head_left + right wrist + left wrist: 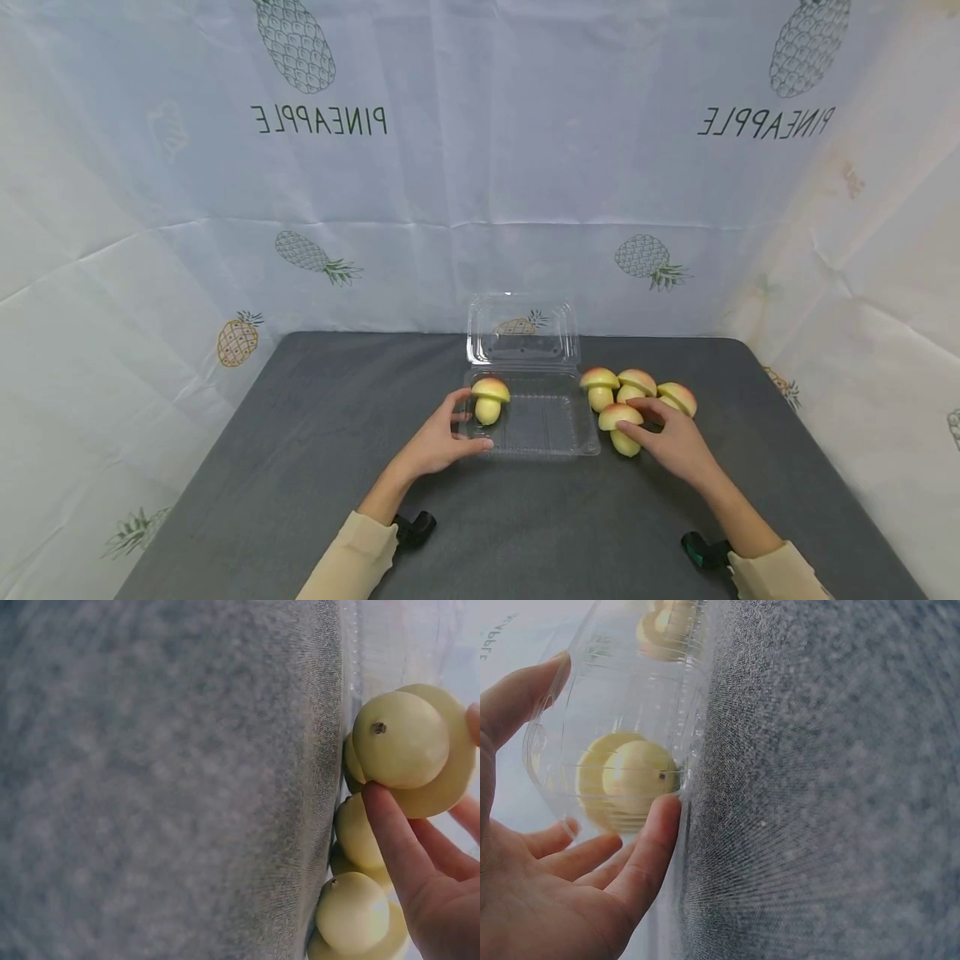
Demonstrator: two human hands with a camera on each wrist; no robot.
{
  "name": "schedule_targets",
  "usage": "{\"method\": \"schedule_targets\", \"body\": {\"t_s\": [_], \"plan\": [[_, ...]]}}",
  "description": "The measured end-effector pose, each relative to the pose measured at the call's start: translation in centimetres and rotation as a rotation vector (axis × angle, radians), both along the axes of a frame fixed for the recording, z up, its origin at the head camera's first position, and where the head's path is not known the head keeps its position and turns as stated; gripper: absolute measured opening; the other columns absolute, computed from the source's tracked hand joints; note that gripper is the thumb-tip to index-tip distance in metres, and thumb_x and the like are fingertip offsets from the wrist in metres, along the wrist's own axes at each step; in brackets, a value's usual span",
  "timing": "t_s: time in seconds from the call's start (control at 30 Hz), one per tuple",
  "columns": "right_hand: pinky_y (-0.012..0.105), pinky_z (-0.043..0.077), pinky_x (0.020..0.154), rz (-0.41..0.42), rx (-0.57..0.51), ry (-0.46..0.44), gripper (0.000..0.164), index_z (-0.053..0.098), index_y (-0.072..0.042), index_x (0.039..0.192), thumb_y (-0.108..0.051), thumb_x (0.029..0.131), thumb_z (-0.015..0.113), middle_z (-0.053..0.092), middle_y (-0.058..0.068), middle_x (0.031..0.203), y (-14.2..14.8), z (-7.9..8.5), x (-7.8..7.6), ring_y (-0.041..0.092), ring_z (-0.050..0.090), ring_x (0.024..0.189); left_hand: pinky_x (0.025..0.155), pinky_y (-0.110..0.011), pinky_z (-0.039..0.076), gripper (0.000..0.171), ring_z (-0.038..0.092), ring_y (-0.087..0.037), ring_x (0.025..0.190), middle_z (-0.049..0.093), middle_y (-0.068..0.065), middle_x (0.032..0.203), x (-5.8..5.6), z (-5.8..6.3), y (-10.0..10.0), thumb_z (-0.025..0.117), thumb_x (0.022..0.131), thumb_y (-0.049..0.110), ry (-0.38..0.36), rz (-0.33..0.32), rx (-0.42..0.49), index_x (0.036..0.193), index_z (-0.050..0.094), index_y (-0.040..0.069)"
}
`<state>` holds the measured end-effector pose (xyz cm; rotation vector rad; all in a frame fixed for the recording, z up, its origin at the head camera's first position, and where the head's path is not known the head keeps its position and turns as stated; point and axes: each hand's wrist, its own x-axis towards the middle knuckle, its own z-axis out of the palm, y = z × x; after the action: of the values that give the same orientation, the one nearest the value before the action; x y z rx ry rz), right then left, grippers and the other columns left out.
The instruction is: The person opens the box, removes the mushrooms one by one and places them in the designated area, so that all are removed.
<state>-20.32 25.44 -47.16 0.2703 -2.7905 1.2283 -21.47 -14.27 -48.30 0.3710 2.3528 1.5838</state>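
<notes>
A clear plastic clamshell box point(551, 425) lies on the table with its lid point(521, 346) standing up at the back. My left hand point(435, 446) grips the box's near left corner, thumb on the front rim and fingers along the left side. One toy mushroom point(488, 410), with a red-yellow cap and pale yellow stem, is inside at the left. Just right of the box, my right hand point(678, 443) pinches another toy mushroom point(405, 739) between thumb and fingers. In the right wrist view it appears stem-end toward the camera.
Behind the right hand, several more toy mushrooms point(600, 390) sit close together beside the box. The dark grey table point(315, 467) reaches back to a white cloth point(517, 183) with printed pineapples. Black wrist straps point(415, 530) are worn below both hands.
</notes>
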Motion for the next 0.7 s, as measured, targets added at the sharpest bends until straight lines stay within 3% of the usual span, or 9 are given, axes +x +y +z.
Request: {"method": "schedule_targets", "body": {"t_s": [0.7], "plan": [[0.055, 0.052, 0.088, 0.006, 0.084, 0.008, 0.061, 0.059, 0.003, 0.136, -0.041, 0.097, 0.070, 0.065, 0.021, 0.127, 0.01, -0.05, -0.24, 0.039, 0.063, 0.112, 0.083, -0.043, 0.057, 0.098, 0.063, -0.033, 0.116, 0.026, -0.012, 0.164, -0.07, -0.17, 0.00, 0.083, 0.088, 0.037, 0.006, 0.000, -0.008, 0.161, 0.022, 0.015]]}}
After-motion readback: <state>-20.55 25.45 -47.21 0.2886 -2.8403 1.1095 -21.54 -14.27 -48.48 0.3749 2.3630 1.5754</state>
